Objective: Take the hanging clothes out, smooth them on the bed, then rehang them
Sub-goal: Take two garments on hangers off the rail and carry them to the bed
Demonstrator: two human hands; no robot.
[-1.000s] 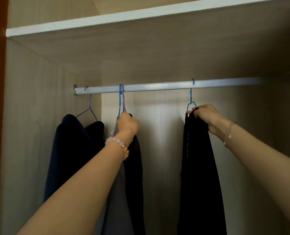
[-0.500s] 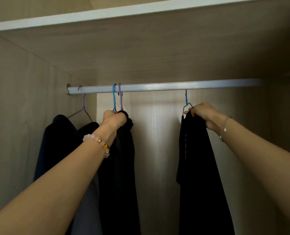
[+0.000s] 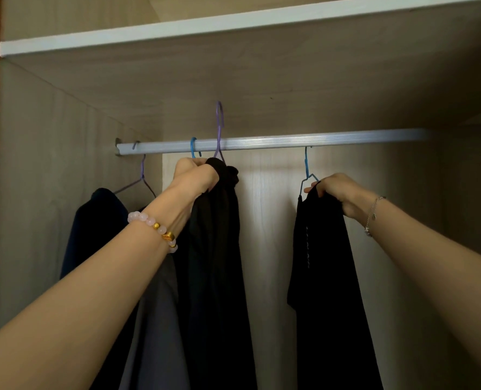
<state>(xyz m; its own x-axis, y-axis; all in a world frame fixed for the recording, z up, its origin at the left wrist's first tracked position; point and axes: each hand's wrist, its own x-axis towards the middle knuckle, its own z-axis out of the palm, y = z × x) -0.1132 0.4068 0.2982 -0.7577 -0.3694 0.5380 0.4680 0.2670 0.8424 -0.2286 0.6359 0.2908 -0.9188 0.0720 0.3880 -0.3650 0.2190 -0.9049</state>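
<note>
Inside a wardrobe a silver rail [image 3: 290, 142] carries dark clothes on wire hangers. My left hand [image 3: 195, 175] grips the top of a black garment [image 3: 219, 249] whose purple hanger [image 3: 219, 128] is raised, its hook above the rail. A blue hanger [image 3: 193, 147] beside it still hooks over the rail, with a grey garment [image 3: 155, 319] below my forearm. My right hand [image 3: 338, 192] holds the top of another black garment [image 3: 326, 291] on a blue hanger [image 3: 307, 170] whose hook sits at the rail.
A navy garment [image 3: 93, 235] hangs on a purple hanger [image 3: 142, 175] at the rail's left end, close to the wardrobe's side wall [image 3: 50, 192]. A shelf [image 3: 233, 26] with a white front edge runs just above the rail.
My left hand has lifted the black garment, so the purple hook has come up off the rail. My right hand has stayed on the right garment's top.
</note>
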